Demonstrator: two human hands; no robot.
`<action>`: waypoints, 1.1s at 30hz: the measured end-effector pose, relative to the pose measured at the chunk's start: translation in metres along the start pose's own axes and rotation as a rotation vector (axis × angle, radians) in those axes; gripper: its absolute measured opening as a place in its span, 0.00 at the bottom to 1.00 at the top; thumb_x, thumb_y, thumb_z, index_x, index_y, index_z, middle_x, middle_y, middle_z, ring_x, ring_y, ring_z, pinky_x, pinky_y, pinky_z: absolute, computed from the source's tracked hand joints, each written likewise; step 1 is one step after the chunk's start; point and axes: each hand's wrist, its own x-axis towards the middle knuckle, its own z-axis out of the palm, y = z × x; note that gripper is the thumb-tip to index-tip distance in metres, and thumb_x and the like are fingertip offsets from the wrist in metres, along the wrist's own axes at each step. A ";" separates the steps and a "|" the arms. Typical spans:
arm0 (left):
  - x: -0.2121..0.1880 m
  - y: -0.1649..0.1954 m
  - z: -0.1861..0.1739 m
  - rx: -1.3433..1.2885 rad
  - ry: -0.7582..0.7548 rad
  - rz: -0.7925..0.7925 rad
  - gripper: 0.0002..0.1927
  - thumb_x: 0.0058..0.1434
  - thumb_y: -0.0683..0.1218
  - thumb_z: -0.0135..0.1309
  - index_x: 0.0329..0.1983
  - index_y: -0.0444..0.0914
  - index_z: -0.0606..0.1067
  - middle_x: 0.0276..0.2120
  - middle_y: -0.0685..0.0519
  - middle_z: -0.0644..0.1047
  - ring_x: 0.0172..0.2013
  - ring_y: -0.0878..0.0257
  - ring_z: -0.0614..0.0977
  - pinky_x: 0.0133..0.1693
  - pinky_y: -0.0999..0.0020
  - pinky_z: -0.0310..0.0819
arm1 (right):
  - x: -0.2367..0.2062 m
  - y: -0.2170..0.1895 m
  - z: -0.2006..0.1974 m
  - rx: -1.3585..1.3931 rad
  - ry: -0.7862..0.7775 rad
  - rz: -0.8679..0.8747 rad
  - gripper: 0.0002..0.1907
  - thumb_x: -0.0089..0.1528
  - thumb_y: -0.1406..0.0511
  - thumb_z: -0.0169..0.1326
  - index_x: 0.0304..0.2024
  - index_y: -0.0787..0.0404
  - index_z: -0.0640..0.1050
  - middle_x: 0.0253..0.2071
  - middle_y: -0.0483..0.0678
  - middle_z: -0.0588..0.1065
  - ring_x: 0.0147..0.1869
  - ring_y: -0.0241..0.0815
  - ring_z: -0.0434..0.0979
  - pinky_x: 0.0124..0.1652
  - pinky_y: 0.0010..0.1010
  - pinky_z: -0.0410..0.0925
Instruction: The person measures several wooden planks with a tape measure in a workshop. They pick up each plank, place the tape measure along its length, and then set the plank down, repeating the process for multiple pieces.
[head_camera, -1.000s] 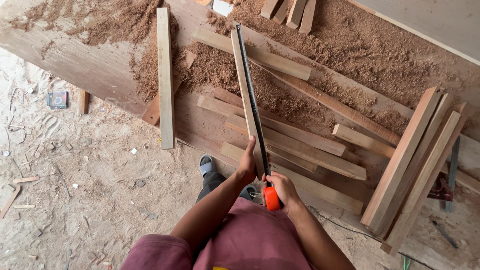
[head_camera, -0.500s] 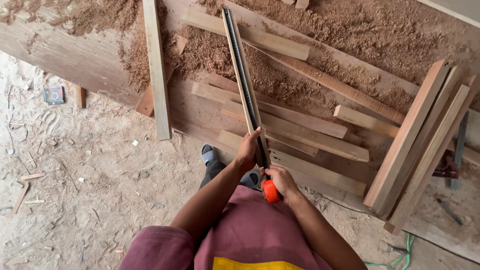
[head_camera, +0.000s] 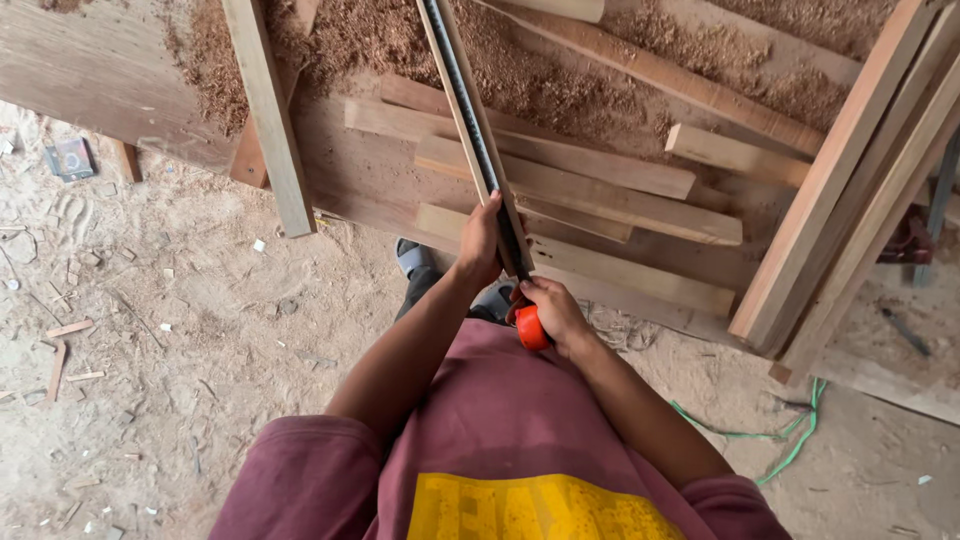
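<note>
A long narrow wooden strip (head_camera: 462, 90) runs from my hands up past the top of the frame, with a dark tape measure blade (head_camera: 470, 130) laid along it. My left hand (head_camera: 481, 243) grips the near end of the strip and presses the blade against it. My right hand (head_camera: 551, 312) is closed around an orange tape measure case (head_camera: 531, 329) just below the strip's end.
Several wooden planks (head_camera: 580, 190) lie on a sawdust-covered bench. Longer planks (head_camera: 850, 180) lean at the right and one plank (head_camera: 270, 120) at the left. The sandy floor holds wood scraps, a green cord (head_camera: 770, 430) and a small dark box (head_camera: 70, 157).
The view has dropped and moved closer to my hands. Both hands keep the same hold on the strip and the tape measure.
</note>
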 end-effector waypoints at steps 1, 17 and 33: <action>-0.001 0.001 0.000 -0.003 -0.002 -0.004 0.14 0.72 0.57 0.42 0.44 0.43 0.68 0.28 0.49 0.74 0.30 0.56 0.77 0.34 0.55 0.77 | -0.001 -0.002 0.002 -0.007 -0.006 -0.008 0.13 0.70 0.63 0.45 0.39 0.66 0.74 0.31 0.51 0.75 0.31 0.43 0.79 0.31 0.32 0.71; -0.024 0.019 0.017 0.110 0.186 0.173 0.32 0.66 0.72 0.38 0.43 0.40 0.68 0.20 0.49 0.71 0.17 0.60 0.74 0.19 0.61 0.72 | -0.018 -0.018 0.022 0.099 -0.026 -0.103 0.11 0.70 0.64 0.43 0.42 0.65 0.74 0.25 0.52 0.74 0.23 0.41 0.73 0.25 0.33 0.69; -0.084 0.199 -0.116 1.351 0.755 0.952 0.28 0.54 0.40 0.63 0.51 0.24 0.63 0.43 0.28 0.73 0.35 0.49 0.80 0.29 0.61 0.87 | 0.000 -0.045 0.018 0.137 0.032 0.012 0.11 0.67 0.62 0.43 0.41 0.61 0.73 0.22 0.53 0.72 0.21 0.45 0.71 0.22 0.37 0.67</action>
